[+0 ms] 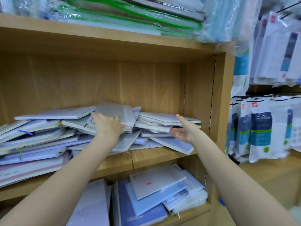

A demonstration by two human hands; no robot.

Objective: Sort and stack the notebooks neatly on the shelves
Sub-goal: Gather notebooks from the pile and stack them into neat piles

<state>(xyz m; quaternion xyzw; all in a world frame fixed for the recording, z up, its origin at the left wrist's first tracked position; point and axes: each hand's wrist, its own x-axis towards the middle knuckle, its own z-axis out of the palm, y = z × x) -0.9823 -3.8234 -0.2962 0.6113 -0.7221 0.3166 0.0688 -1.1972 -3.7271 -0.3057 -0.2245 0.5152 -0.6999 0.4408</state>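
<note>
Shelving unit: the wooden shelving unit stood in front of me, and both my arms reached into its middle shelf.
Notebook pile: a loose, slanting heap of pale grey and lilac notebooks lay on that shelf, running from far beyond my left hand across to my right hand.
Lower shelf: below my arms, more blue and grey notebooks lay crookedly on one another.
Top shelf: above my hands lay plastic-wrapped folders with green edges.
Hanging packets: well off beyond my right hand, white and blue packets hung in rows.
Grey notebook: a grey notebook lay tilted on top of the heap, just past my left fingertips.
Right stack: a small stack of flatter notebooks sat between my two hands.
Left hand: my left hand lay palm down on the heap, fingers spread and straight, touching the grey notebook's near edge.
Right hand: my right hand was turned on edge with its fingers relaxed and apart, thumb up against the right stack's side, gripping nothing.
</note>
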